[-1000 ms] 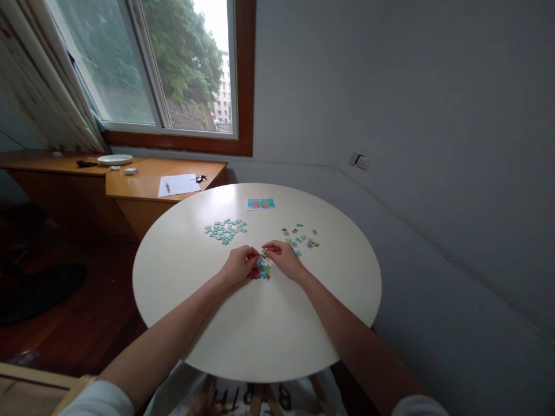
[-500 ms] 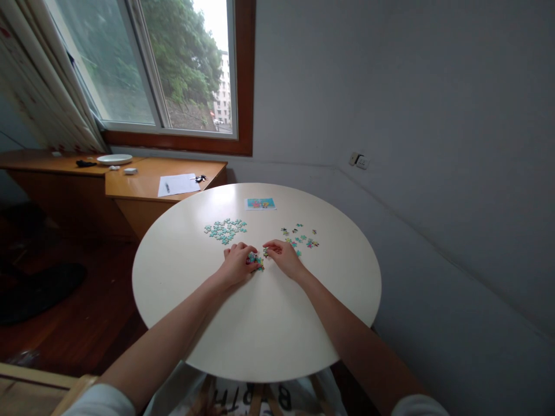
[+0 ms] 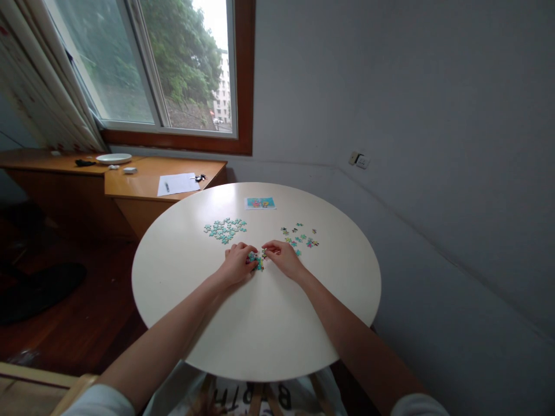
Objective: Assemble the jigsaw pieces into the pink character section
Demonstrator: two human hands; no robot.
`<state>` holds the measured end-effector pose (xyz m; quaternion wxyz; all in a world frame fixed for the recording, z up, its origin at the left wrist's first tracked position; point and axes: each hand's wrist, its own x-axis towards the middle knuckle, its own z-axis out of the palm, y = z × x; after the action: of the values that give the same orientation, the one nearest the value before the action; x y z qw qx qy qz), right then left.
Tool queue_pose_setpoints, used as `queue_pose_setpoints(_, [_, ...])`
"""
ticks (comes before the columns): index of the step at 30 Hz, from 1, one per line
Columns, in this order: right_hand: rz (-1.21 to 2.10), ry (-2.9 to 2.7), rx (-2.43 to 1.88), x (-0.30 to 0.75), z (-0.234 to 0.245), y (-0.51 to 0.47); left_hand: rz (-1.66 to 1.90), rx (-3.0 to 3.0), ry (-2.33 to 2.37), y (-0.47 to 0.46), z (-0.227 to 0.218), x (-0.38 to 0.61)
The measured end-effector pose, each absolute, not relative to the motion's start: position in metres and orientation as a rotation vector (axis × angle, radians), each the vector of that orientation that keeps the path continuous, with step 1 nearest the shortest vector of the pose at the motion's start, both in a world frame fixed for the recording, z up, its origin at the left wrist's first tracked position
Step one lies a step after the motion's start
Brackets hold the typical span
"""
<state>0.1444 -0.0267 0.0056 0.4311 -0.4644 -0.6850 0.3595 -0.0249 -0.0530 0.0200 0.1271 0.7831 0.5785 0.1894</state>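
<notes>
Near the middle of the round white table (image 3: 243,323), my left hand (image 3: 237,261) curls around a small joined patch of colourful jigsaw pieces (image 3: 259,266), gripping its edge and hiding part of it. Between the thumb and fingers of my right hand (image 3: 282,256) is a single jigsaw piece (image 3: 264,253), right at the patch's upper right side; whether the two touch I cannot tell. A heap of mostly teal jigsaw pieces (image 3: 225,230) lies beyond my left hand. Several mixed-colour loose pieces (image 3: 310,242) are scattered beyond my right hand.
A small printed picture card (image 3: 260,203) lies at the table's far side. Behind on the left, a wooden desk (image 3: 125,186) holds a white plate (image 3: 114,158), a sheet of paper (image 3: 177,184) and keys (image 3: 199,178). A wall (image 3: 433,173) stands to the right.
My right hand's jigsaw piece has shifted slightly left, closer to the joined patch. My left hand stays almost still around the patch.
</notes>
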Motion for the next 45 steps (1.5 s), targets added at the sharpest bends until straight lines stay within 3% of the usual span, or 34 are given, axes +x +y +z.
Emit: queue_pose_setpoints(45, [0.847, -1.868, -1.323, 0.144, 0.022, -0.041, 0.48, 2.343, 1.633, -0.054, 0.024, -0.028])
